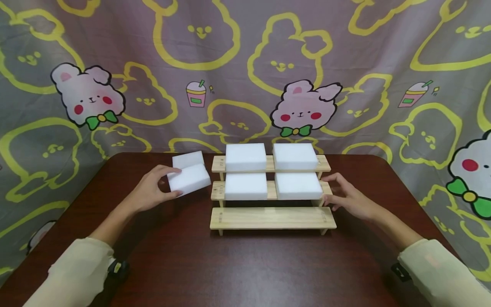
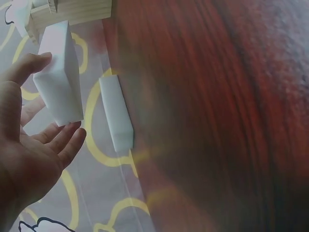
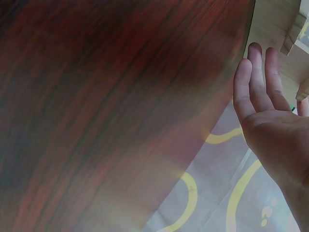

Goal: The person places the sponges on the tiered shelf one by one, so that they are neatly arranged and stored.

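My left hand grips a white foam block between thumb and fingers, to the left of a three-tier wooden stand. In the left wrist view the held block is tilted, with the thumb on one face. Behind it, a second white block lies on the table, partly hidden in the head view. At the stand's right end, my right hand pinches the middle tier with thumb and index finger. The other fingers stretch out straight in the right wrist view.
Two white blocks sit on the top tier, a left one and a right one. Two more rest on the middle tier. The dark red-brown table reaches back to a patterned curtain.
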Motion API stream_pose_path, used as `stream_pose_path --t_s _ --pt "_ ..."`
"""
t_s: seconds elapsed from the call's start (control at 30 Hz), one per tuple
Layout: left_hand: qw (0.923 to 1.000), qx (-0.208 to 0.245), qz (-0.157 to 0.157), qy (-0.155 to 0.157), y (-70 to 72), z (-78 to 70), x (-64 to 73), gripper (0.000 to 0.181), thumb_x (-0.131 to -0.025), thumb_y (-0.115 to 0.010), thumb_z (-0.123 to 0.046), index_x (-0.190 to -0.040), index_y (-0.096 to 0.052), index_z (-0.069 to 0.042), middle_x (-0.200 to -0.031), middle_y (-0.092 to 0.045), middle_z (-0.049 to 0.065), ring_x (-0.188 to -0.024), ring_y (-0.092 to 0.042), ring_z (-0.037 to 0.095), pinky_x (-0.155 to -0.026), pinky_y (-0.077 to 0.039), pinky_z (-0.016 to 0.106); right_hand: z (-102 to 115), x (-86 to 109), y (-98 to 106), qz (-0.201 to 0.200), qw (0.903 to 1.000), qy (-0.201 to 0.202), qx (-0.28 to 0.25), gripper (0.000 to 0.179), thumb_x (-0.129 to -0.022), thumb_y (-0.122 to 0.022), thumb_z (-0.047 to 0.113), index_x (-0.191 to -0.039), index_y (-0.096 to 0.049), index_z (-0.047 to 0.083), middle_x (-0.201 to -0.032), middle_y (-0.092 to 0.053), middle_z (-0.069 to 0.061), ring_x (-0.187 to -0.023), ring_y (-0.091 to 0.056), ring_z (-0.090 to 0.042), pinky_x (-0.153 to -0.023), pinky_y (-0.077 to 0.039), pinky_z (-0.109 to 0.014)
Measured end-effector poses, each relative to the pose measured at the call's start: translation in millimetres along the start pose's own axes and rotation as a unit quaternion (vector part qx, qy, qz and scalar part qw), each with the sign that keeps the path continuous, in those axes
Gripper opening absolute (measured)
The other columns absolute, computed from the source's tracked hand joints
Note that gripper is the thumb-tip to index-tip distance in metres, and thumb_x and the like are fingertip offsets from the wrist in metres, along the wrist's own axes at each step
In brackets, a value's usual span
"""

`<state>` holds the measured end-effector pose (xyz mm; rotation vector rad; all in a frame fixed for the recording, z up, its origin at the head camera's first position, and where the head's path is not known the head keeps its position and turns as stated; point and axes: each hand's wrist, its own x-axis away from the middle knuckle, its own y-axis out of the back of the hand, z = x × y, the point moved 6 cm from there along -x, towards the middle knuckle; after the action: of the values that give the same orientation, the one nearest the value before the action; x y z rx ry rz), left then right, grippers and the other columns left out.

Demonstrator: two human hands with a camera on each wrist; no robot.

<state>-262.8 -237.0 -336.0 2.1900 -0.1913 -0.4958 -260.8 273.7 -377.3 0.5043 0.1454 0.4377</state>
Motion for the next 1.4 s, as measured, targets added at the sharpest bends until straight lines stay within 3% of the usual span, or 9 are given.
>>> stream_pose_path --t_s 0.47,0.87,1.13,1.4 --pt "1.0 -0.004 0.008 0.001 0.6 -11.2 -3.3 0.056 -0.081 -0.09 -0.019 -0.128 -0.068 0.001 -0.127 -0.058 0.024 -0.106 -0.057 0.037 -0.087 -0.053 0.052 1 -0.1 0 -0.001 1.0 0.0 -0.005 0.048 -0.102 -0.064 0.01 -0.139 -0.035 -0.002 -0.128 -0.055 -0.031 -0.093 -0.067 -0.02 -0.069 -0.057 -0.04" --pt "0.9995 -0.016 -0.02 -0.02 5.0 -18.9 -3.4 0.054 -0.079 -0.092 -0.018 -0.123 -0.071 0.004 -0.121 -0.06 0.022 -0.097 -0.06 0.033 -0.082 -0.054 0.04 0 0.1 0 0.001 1.0 -0.001 0.001 0.049 -0.102 -0.064 0.01 -0.139 -0.034 -0.002 -0.131 -0.053 -0.031 -0.094 -0.067 -0.022 -0.07 -0.057 -0.039" --pt "0.9986 -0.021 -0.037 -0.031 7.7 -21.5 -2.6 0.05 -0.077 -0.092 -0.014 -0.12 -0.073 0.005 -0.117 -0.059 0.021 -0.092 -0.06 0.033 -0.078 -0.053 0.04 1 -0.3 0 0.002 1.0 0.004 -0.001 0.048 -0.102 -0.063 0.01 -0.139 -0.034 -0.002 -0.13 -0.053 -0.031 -0.094 -0.067 -0.02 -0.07 -0.057 -0.04" --pt "0.9972 -0.014 -0.066 -0.031 17.2 -21.0 0.6 0.049 -0.076 -0.091 -0.008 -0.119 -0.072 0.005 -0.117 -0.059 0.02 -0.095 -0.058 0.035 -0.078 -0.047 0.021 0 -0.5 -1 0.001 1.0 0.004 -0.004 0.048 -0.102 -0.063 0.01 -0.139 -0.034 -0.003 -0.129 -0.054 -0.032 -0.093 -0.068 -0.019 -0.07 -0.057 -0.04"
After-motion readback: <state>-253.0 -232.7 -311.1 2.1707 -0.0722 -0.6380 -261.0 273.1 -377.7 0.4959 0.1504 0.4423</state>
